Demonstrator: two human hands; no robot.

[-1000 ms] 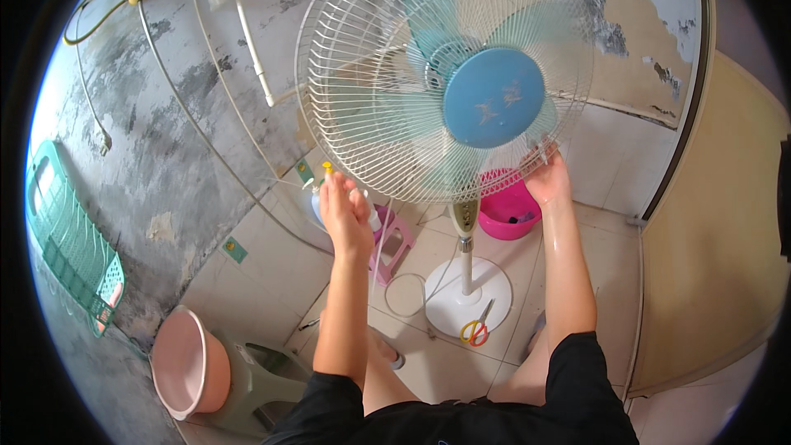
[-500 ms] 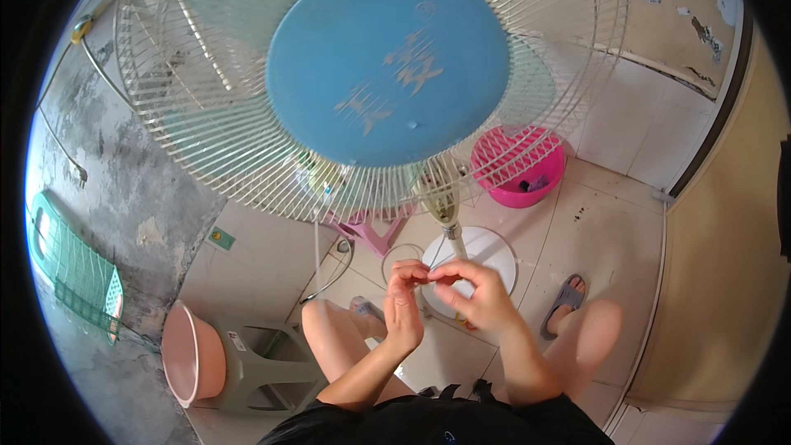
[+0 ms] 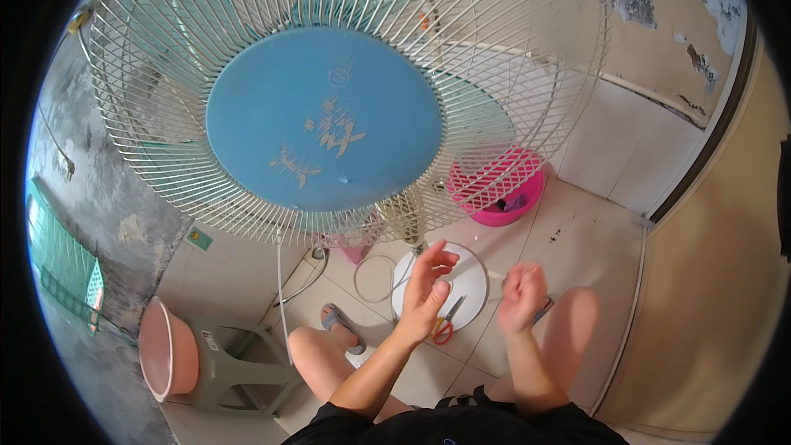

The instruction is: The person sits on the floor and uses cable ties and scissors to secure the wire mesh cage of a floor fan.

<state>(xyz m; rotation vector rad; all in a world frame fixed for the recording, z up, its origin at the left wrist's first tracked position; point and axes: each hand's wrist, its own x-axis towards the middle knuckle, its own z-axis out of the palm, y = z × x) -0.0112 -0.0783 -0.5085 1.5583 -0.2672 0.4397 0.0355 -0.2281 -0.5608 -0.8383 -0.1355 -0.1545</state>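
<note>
I judge fan [image 3: 325, 119] top-heavy, grip at stem [image 3: 414, 241]; left hand [image 3: 427, 292] thumb apart from fingers (right hand [image 3: 522, 295] blurred, can't tell).

Left forearm [image 3: 375, 375] slants up and inward from the lower edge; right forearm [image 3: 531, 369] stands nearer vertical. Left hand [image 3: 423, 295] raised, palm inward, thumb apart from loosely bent fingers. Right hand [image 3: 522, 297] roughly level with it, apart, blurred, fingers seemingly curled, grip unclear.
</note>
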